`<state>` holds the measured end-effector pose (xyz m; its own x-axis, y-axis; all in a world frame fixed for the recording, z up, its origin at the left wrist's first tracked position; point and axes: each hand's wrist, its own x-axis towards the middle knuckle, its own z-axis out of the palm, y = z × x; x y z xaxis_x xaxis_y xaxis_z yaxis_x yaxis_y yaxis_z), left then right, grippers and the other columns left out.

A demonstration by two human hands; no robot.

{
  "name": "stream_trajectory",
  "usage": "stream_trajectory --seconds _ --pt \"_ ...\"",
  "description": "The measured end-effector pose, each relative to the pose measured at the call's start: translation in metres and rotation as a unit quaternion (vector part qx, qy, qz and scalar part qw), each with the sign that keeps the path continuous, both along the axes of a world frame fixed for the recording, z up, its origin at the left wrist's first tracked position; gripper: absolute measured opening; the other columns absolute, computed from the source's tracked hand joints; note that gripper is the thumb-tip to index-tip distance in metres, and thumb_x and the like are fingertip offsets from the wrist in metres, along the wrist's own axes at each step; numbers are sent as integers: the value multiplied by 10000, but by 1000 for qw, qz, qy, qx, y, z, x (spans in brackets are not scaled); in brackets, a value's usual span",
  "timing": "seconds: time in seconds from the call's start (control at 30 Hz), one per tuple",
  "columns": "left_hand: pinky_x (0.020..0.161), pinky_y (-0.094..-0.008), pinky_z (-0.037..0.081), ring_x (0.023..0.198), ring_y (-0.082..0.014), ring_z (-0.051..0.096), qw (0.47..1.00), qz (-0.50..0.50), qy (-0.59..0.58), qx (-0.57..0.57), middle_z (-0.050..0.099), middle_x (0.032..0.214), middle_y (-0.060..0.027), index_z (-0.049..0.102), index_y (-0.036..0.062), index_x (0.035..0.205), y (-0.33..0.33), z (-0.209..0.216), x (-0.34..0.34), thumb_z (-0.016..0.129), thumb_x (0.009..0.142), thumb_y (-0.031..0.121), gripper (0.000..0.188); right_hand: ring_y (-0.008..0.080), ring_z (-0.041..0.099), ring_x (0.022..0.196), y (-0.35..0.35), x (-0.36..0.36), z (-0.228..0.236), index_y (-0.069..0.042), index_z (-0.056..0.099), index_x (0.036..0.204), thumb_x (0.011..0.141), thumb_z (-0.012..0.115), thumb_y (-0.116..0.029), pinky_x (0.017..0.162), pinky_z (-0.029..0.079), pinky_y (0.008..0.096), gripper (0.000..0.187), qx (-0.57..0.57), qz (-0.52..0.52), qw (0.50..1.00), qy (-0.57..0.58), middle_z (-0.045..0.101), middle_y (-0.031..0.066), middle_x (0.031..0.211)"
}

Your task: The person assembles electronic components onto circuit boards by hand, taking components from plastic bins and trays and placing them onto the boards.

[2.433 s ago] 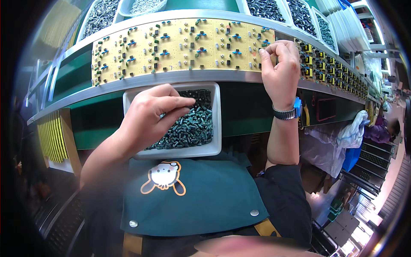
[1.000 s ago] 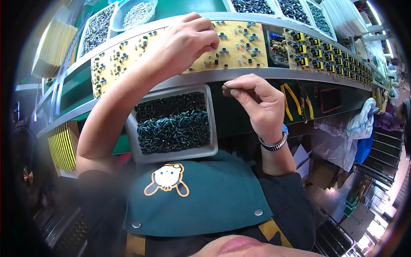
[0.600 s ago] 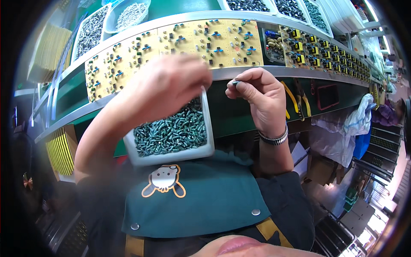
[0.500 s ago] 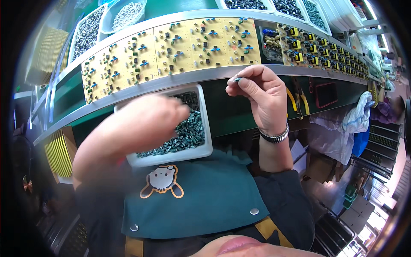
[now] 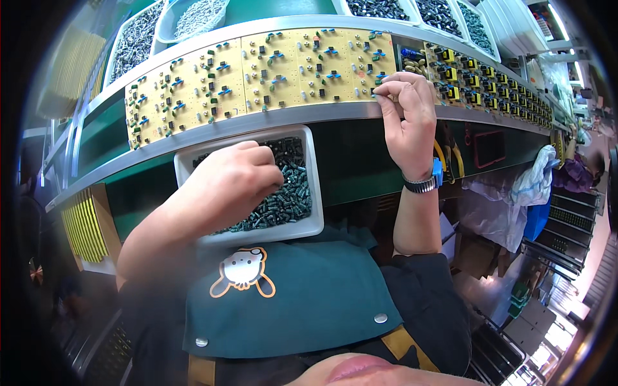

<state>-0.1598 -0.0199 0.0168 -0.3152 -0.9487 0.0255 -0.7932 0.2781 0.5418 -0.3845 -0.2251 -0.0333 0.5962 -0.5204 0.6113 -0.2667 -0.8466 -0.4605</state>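
So your white tray is sitting right in front of you, loaded with little dark green cylindrical parts, so I'll use that as the reference for everything. Your left hand is over the tray, knuckles up, fingers curled in with the tips pointing down at the parts. It's mostly closed up, but the fingertips are hidden, so I can't tell if you've got one in there.

Your right hand is up past the tray and off to its right, over the right end of the long yellow circuit board. Thumb and index are nearly together in a pinch; too small to tell whether there's a part between them or whether they touch the board. You've got a metal watch band on that wrist.

That board runs along the far side of the tray, behind a metal rail, with rows of small parts standing on it. Further right from the tray is another board crowded with yellow-and-black components. Nearer, right of the tray, yellow-handled pliers lie just beside a dark red rectangular frame. Way beyond the tray, silvery parts and white bits fill two containers.
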Motion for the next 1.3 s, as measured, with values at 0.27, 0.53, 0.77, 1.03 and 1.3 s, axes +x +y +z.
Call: stream_trajectory --seconds 0.27,0.53,0.77,1.03,1.3 --pt "707 -314 538 749 -216 640 971 160 177 28 691 898 -77 736 13 940 -1 5 -3 712 845 -40 111 225 575 961 3 3 4 -42 709 977 833 736 47 841 472 325 171 -38 10 999 36 662 63 1053" --pt "709 -235 502 763 -119 620 794 270 520 162 719 913 -33 744 5 992 -16 6 2 707 871 -87 156 157 514 703 52 -5 10 -38 682 869 840 778 7 659 429 282 110 214 41 974 -58 628 36 867" --pt "739 -254 509 807 -146 612 951 196 234 -57 698 939 -36 736 22 975 -43 2 0 739 862 -53 136 165 423 559 90 5 -26 -7 632 776 946 714 -121 536 365 301 220 342 215 908 108 559 49 666" --pt "781 -322 508 893 -231 579 957 73 -50 -276 627 991 -52 708 57 931 -83 -11 -2 752 840 16 109 186 427 547 101 5 -36 4 661 798 984 678 -180 532 370 315 262 386 173 903 82 584 74 661" --pt "772 -329 506 895 -230 574 956 60 -89 -273 611 1011 -54 704 64 955 -89 -13 -3 731 853 19 114 187 431 542 98 5 -37 11 671 809 991 671 -201 530 371 318 280 387 185 900 82 602 80 663"
